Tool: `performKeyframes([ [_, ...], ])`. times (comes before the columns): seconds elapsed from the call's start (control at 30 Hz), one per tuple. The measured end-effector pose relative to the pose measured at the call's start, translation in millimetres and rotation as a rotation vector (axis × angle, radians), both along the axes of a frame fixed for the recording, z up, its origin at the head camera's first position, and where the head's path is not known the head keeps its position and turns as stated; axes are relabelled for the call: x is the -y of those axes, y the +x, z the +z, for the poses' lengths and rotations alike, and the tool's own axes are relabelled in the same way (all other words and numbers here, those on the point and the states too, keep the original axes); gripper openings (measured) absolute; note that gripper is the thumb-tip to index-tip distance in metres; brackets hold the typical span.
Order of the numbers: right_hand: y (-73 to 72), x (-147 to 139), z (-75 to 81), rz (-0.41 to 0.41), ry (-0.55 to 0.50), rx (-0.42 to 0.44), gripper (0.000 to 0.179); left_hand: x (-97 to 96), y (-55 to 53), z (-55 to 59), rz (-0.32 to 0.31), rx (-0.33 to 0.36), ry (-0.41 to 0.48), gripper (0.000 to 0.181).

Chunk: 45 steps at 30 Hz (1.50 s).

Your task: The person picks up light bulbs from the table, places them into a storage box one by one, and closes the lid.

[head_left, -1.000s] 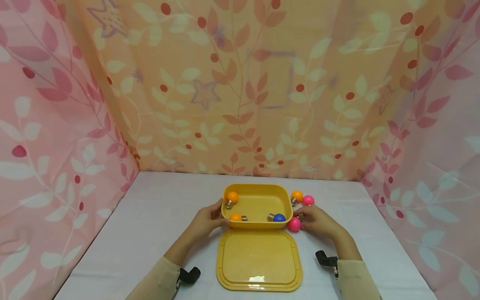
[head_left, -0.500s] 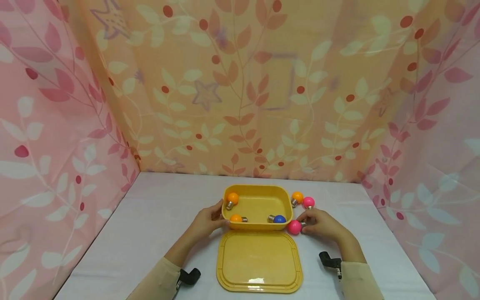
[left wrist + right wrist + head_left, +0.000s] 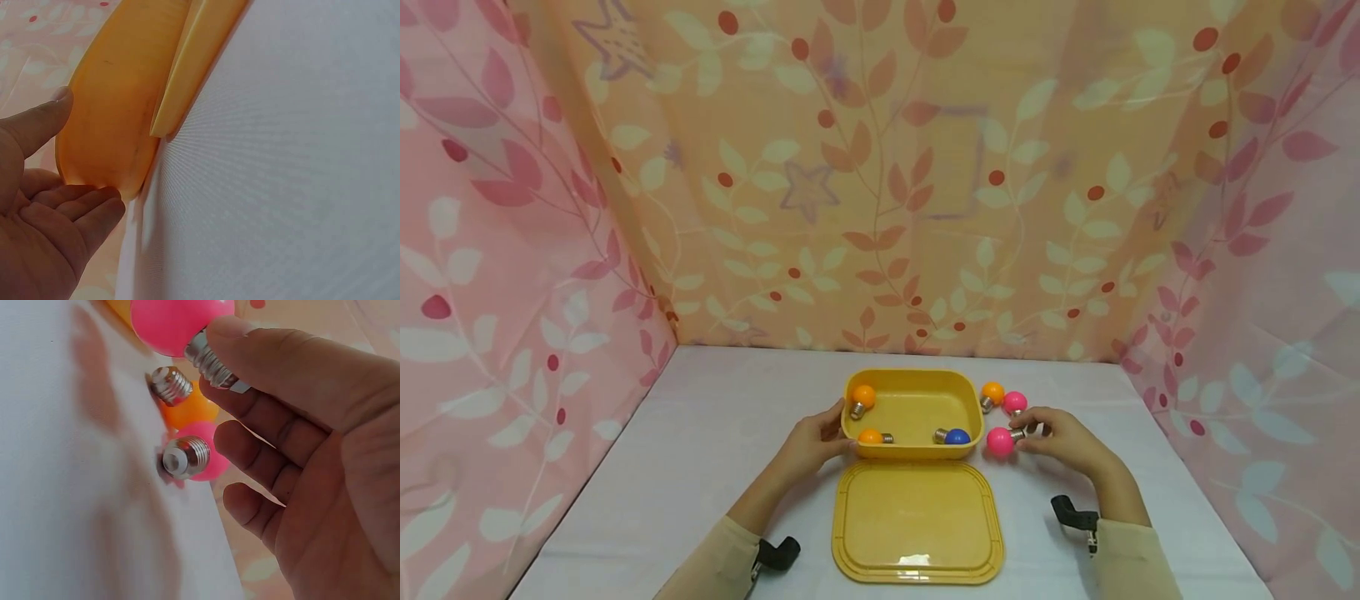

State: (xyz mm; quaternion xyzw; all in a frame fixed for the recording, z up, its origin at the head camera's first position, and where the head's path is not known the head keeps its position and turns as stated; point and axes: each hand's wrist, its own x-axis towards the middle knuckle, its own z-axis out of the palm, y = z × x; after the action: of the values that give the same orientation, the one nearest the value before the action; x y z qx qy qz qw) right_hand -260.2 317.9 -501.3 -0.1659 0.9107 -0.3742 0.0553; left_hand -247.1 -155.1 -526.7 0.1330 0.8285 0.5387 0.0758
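Note:
My right hand (image 3: 1063, 437) pinches a pink light bulb (image 3: 1000, 442) by its silver screw base, between thumb and fingers. The bulb is off the table, just right of the yellow box (image 3: 913, 452). In the right wrist view its base (image 3: 212, 365) shows under the thumb. My left hand (image 3: 811, 440) rests against the box's left end, thumb near the front corner; the left wrist view shows nearly straight fingers touching the wall. Inside the box lie an orange bulb (image 3: 863, 396) at back left, another orange bulb (image 3: 870, 437) at front left, and a blue bulb (image 3: 957, 437) at front right.
Behind the held bulb, an orange bulb (image 3: 992, 393) and a pink bulb (image 3: 1015, 402) lie on the white tabletop (image 3: 722, 400). The yellow lid (image 3: 917, 521) lies flat before the box. Patterned cloth walls (image 3: 880, 183) border the back and sides.
The right hand has moved a little right and back, lifting the pink bulb away from beside the box's front right corner. The left hand and box look unchanged.

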Motion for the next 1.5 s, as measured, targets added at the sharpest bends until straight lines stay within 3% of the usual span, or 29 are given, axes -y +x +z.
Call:
performKeyframes([
  [0.43, 1.2, 4.6, 12.9, -0.132, 0.017, -0.148, 0.035, -1.0, -0.4, 0.0, 0.006, 0.006, 0.01, 0.089],
  [0.63, -1.0, 12.5, 21.7, -0.138, 0.017, -0.207, 0.04, 1.2, -1.3, -0.2, 0.01, 0.01, 0.024, 0.089],
  [1.1, -20.0, 39.8, 68.8, -0.058, 0.096, -0.245, 0.034, 0.7, -1.6, 1.6, 0.012, 0.006, -0.002, 0.087],
  [1.5, -50.5, 72.7, 100.1, 0.075, 0.126, -0.215, 0.027, 0.3, -1.3, 3.7, 0.013, 0.011, 0.002, 0.085],
])
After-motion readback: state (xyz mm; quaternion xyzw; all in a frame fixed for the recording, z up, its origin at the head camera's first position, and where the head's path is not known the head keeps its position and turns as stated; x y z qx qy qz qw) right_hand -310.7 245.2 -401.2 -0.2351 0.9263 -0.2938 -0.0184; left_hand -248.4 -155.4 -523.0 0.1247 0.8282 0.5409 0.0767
